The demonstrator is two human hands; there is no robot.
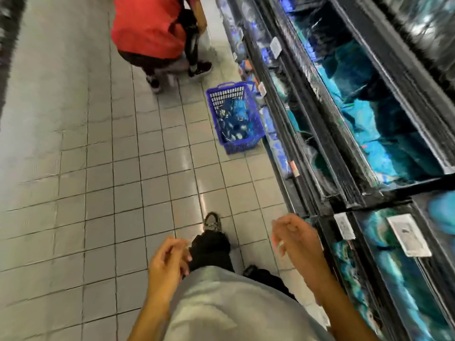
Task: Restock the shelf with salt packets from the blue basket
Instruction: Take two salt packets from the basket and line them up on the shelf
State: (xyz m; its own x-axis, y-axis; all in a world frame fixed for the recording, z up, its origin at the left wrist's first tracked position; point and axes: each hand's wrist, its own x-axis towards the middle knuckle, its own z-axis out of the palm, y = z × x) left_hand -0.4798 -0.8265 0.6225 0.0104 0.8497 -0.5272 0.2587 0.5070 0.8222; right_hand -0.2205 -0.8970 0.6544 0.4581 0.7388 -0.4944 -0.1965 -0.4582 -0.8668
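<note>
A blue plastic basket stands on the tiled floor ahead, close against the foot of the shelf, with several blue salt packets inside. The shelf runs along the right, its tiers stocked with blue and teal packets. My left hand hangs in front of my waist, fingers loosely curled, holding nothing. My right hand is raised beside the shelf's lower edge, fingers relaxed and empty. Both hands are well short of the basket. The frame is blurred.
A person in a red top crouches on the floor beyond the basket, near the shelf. White price tags hang on the shelf rails. Grey tiled aisle floor stretches to the left. My shoe is forward.
</note>
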